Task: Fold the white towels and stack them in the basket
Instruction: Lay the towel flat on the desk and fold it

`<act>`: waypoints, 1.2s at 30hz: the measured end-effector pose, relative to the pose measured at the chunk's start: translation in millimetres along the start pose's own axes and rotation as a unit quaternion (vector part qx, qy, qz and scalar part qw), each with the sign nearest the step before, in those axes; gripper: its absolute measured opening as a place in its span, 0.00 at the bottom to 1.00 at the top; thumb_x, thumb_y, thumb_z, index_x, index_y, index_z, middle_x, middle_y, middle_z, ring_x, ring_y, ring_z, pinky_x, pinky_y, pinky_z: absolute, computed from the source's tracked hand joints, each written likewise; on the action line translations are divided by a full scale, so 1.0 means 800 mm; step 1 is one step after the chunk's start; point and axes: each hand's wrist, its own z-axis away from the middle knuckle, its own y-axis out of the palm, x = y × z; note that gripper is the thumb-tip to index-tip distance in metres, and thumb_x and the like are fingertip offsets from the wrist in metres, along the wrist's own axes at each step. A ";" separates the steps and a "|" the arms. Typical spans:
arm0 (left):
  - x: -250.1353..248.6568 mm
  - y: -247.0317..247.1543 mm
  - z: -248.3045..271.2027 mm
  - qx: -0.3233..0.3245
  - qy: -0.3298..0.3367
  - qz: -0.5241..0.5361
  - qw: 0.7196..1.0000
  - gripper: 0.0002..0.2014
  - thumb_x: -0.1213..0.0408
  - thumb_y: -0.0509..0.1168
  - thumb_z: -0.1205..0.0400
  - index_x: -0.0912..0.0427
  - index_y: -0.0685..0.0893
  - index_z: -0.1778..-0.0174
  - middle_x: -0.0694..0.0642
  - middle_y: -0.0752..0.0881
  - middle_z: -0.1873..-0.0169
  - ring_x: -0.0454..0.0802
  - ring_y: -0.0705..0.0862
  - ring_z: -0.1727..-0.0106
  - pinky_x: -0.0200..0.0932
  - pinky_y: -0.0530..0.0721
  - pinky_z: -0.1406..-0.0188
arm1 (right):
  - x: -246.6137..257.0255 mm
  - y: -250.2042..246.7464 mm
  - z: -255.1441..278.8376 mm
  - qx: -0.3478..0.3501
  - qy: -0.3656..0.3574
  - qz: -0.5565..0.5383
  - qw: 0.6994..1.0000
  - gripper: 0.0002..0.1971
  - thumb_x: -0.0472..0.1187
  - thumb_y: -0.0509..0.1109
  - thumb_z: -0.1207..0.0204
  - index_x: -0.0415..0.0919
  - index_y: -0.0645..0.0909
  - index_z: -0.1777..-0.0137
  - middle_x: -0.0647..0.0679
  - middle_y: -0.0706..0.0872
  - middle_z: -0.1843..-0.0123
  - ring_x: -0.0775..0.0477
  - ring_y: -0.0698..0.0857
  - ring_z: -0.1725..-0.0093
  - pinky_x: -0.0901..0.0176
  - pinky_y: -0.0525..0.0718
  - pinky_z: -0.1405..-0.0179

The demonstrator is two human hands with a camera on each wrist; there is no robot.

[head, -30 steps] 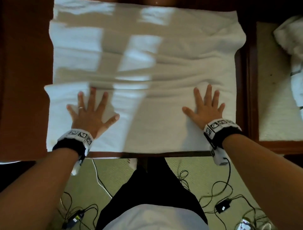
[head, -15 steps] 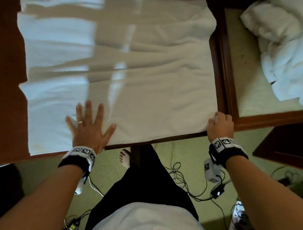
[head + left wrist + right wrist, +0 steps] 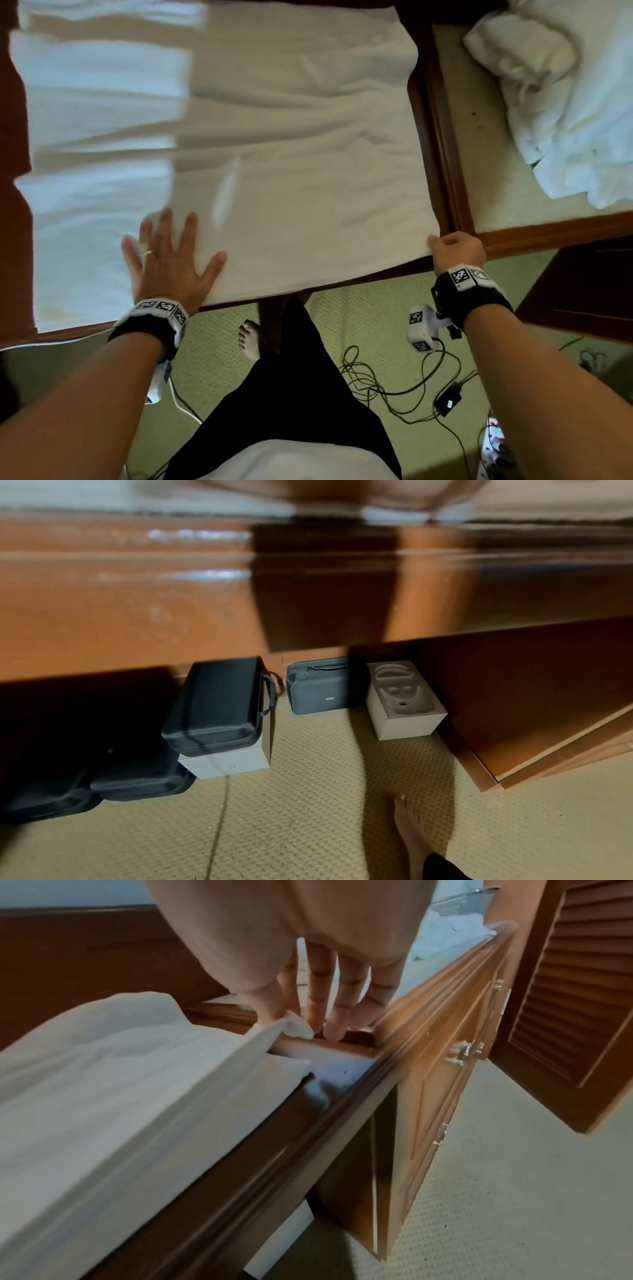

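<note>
Towel spread on the table, near-right corner now pinched

Your white towel (image 3: 274, 144) covers the table (image 3: 442, 144), its hem along the near edge. Your left hand (image 3: 168, 260) stays flat and spread on it; your right hand (image 3: 455, 248) has left the cloth's face and pinches the near-right corner (image 3: 291, 1026), likely starting the next fold.

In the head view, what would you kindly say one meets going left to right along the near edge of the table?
Left hand flat on the spread towel → right hand pinching its corner → crumpled towels.
</note>
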 end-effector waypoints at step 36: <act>-0.006 -0.006 0.001 -0.051 -0.019 0.036 0.998 0.43 0.28 0.49 0.23 0.52 0.64 0.17 0.62 0.61 0.16 0.67 0.58 0.16 0.74 0.53 0.20 | 0.002 0.028 0.032 0.085 -0.314 0.374 0.869 0.27 0.62 0.54 0.17 0.44 0.71 0.28 0.40 0.69 0.22 0.32 0.74 0.30 0.38 0.79 0.40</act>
